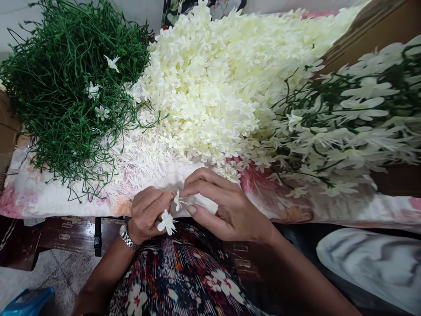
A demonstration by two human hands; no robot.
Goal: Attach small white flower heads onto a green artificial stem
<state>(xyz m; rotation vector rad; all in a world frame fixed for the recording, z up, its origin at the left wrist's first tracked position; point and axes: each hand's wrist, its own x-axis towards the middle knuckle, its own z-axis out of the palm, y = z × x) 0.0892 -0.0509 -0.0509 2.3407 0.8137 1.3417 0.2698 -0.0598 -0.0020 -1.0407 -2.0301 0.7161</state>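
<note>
The left hand (148, 213) pinched a small white artificial flower (166, 222), its petals spread, near the cloth's front edge. The right hand (223, 206) closed its grip on a second pale blossom (178, 201) just above it.

On the cloth (49, 199) before me, the stems (66, 96) lay left, the loose flowers (217, 83) in the middle, finished sprays (355, 127) right; my hands (197, 210) met just in front.

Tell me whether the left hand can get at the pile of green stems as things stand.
Probably yes: the green stems lie uncovered up and to the left of the left hand, with nothing between. But that hand is pinching a small white flower.
</note>
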